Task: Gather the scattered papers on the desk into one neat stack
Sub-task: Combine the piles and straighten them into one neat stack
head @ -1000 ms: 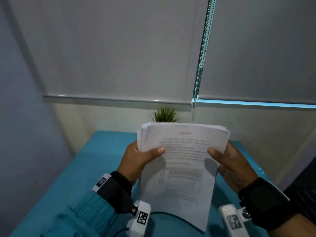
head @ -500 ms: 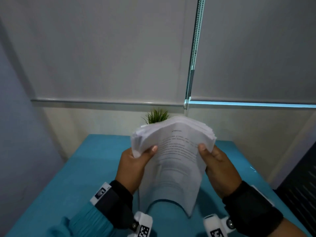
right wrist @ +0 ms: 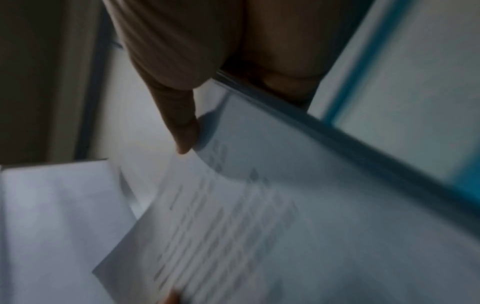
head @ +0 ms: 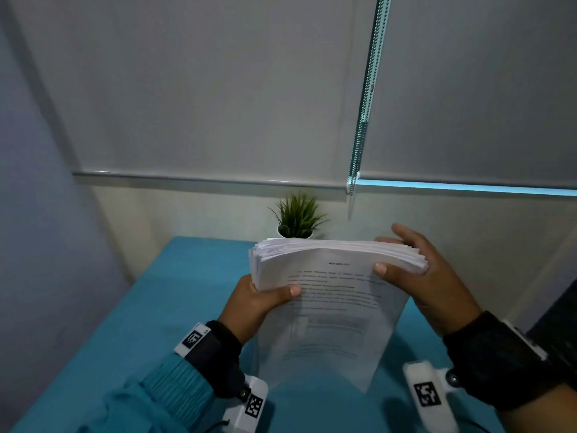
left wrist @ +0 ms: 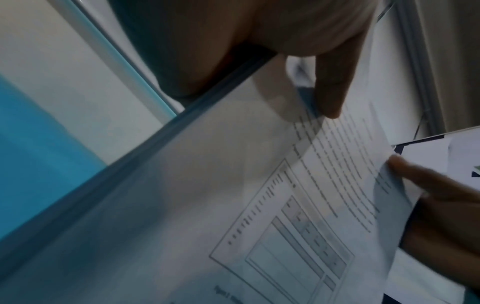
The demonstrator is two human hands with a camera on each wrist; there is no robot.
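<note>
A thick stack of white printed papers (head: 331,307) stands on its lower edge on the teal desk (head: 131,323), its top fanned and bowed toward me. My left hand (head: 259,300) grips the stack's upper left corner, thumb on the front sheet. My right hand (head: 418,276) holds the upper right corner, thumb on the front and fingers spread behind the top edge. The left wrist view shows the printed page (left wrist: 298,205) with a table on it under my left thumb. In the right wrist view the papers (right wrist: 259,226) are blurred under my right thumb.
A small potted green plant (head: 296,218) stands at the desk's far edge just behind the stack. Grey roller blinds with a bead chain (head: 363,120) hang above. A wall runs along the left side; the desk's right edge lies close to my right wrist.
The stack has tipped further toward me and its top has fanned flatter. My right hand has slid up to the top right corner, fingers now spread behind the edge. The view shifted slightly.
</note>
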